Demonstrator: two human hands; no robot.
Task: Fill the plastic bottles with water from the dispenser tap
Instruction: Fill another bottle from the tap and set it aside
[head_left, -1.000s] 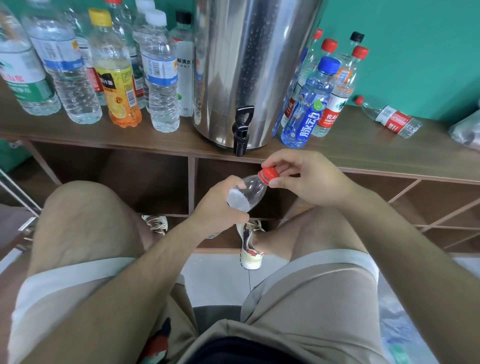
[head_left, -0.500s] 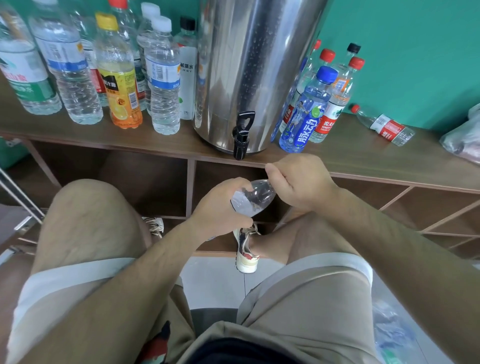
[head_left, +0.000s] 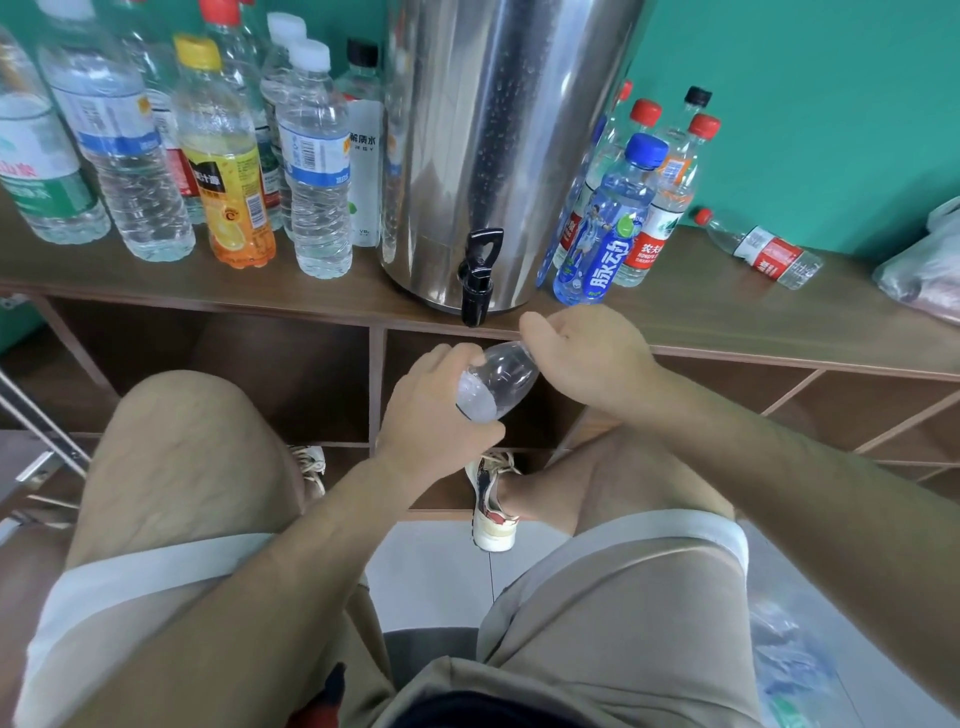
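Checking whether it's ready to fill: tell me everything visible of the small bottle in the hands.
The small clear bottle looks like thin, glossy, transparent plastic, with a whitish patch beside the left hand. It is tilted, with its neck pointing up toward the right hand. The left hand grips its body. The right hand curls over the neck and hides any cap. The bottle is held just below the shelf edge, near the black tap but not touching it. Its contents cannot be told.
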